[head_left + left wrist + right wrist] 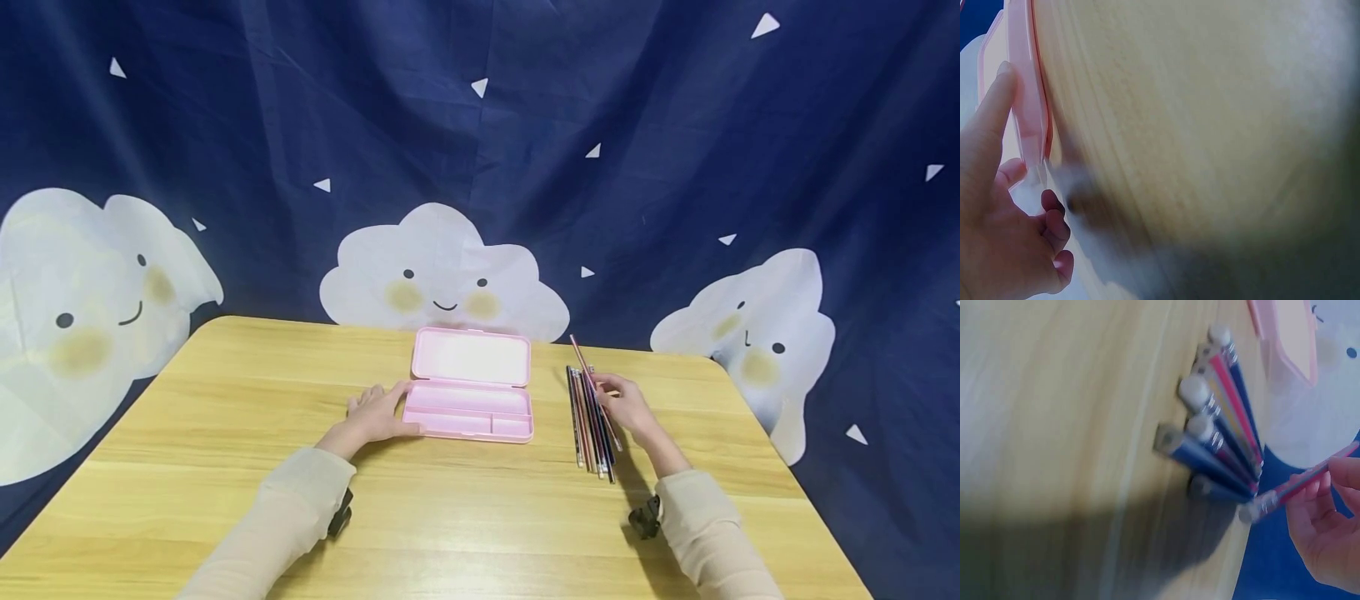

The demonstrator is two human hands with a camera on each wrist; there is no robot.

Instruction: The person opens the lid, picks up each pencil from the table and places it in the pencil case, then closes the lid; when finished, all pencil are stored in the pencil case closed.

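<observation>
A pink pencil case (468, 410) lies with its lid raised and tilted back. My left hand (372, 414) grips its left end, thumb (999, 106) along the front wall and a finger at the end corner; the other fingers curl loosely beside it. In my right hand (624, 404) a red-striped pencil (1304, 481) is pinched between thumb and fingers, slanted, its eraser end toward me. Just below and left of it a bundle of several pencils (581, 425) lies on the table, dark, red and brownish, some with white erasers. The fingertips on the far side are partly hidden.
The wooden table (450, 517) has its far edge close behind the case lid (471, 357). Beyond hangs a dark blue curtain (480, 150) printed with clouds. The case's tray holds a long compartment and smaller ones in front.
</observation>
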